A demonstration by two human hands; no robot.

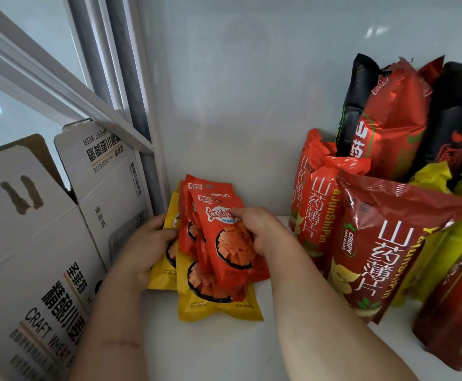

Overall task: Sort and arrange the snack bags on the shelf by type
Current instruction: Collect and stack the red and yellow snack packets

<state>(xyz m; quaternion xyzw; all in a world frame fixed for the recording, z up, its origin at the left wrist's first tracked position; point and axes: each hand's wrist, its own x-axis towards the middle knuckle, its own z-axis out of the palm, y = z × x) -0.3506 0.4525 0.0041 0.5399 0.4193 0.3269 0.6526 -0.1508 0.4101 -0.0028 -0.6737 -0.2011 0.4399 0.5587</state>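
Gathering the small snack packets into one tidy stack at the left end of the white shelf looks like the step in hand; the right hand curls its fingers over the front red packet and grips it near the top, while the left hand holds the left side of the bundle, its fingers wrapped round the edge of a yellow packet at the back. A second yellow packet lies flat on the shelf under the red ones, partly covered. The bundle is mixed, red and yellow together, so to do this well the person would likely peel the red packets off as one group first; pinching them low, near the middle, should keep the slippery film from fanning out. The yellow ones could then be squared against the left wall of the shelf, with the red beside them, labels facing out. The tall red yam crisp bags stand well apart to the right, leaning on black bags; a careless elbow could tip them. Cardboard beer boxes stand outside the shelf to the left.
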